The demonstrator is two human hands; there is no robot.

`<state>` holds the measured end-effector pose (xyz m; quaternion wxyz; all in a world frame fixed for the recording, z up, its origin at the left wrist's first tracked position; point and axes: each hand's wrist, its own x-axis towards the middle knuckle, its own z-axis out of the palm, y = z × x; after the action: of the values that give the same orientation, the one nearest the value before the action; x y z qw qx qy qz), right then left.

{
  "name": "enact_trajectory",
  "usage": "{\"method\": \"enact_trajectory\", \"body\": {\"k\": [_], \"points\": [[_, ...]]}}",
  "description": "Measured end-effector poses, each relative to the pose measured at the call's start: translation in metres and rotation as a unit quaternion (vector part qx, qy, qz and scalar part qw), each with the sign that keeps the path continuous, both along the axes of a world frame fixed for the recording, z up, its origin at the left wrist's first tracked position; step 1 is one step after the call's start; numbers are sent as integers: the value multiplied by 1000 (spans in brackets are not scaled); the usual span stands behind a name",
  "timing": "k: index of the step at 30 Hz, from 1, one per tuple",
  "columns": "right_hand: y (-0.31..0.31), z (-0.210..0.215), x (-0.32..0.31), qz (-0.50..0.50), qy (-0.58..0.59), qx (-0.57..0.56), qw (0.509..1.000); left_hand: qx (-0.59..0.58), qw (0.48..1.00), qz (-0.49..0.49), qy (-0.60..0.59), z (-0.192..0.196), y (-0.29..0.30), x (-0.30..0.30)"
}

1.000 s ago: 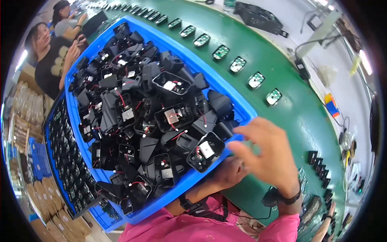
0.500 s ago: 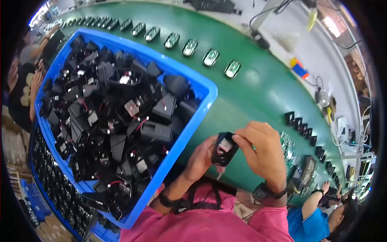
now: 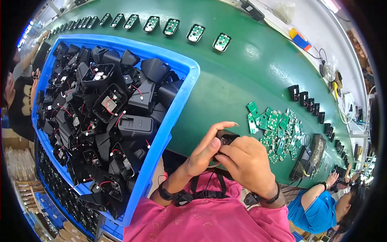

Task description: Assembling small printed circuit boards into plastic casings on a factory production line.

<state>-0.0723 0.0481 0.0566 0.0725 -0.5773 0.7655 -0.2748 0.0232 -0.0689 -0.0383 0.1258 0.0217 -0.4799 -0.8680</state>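
Note:
Both my hands hold one small black plastic housing [image 3: 226, 138] close to my chest, above the near edge of the green conveyor belt [image 3: 242, 76]. My left hand [image 3: 207, 149] grips it from the left with the thumb up along its side. My right hand [image 3: 246, 161] covers it from the right and below. Most of the housing is hidden by my fingers. A large blue crate [image 3: 177, 109] heaped with black housings [image 3: 109, 105] with red and white wires stands just to the left of my hands.
A pile of small green circuit boards [image 3: 278, 129] lies right of my hands. A row of green-topped parts [image 3: 171, 26] runs along the belt's far side, and black housings [image 3: 312, 109] line the right. Another person in blue [image 3: 322, 205] works at lower right; others sit at far left.
My right hand left the crate with a housing, and both hands now hold it in front of my chest. The view has swung right, bringing the circuit boards in.

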Motion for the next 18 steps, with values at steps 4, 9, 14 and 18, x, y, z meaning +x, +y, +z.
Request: {"method": "enact_trajectory", "body": {"k": [4,9,14,18], "points": [[0,-8,1,-15,-55,-50,997,-1,1000,-15,-26,0,0,-1],[0,-23,11,-126,-116,-149,974,130,988,84,-24,8,14,-11],[4,-32,15,-177,-203,-186,945,140,986,87,-5,12,13,-13],[6,-42,12,-210,-317,-266,886,67,994,82,-18,3,15,-13]]}}
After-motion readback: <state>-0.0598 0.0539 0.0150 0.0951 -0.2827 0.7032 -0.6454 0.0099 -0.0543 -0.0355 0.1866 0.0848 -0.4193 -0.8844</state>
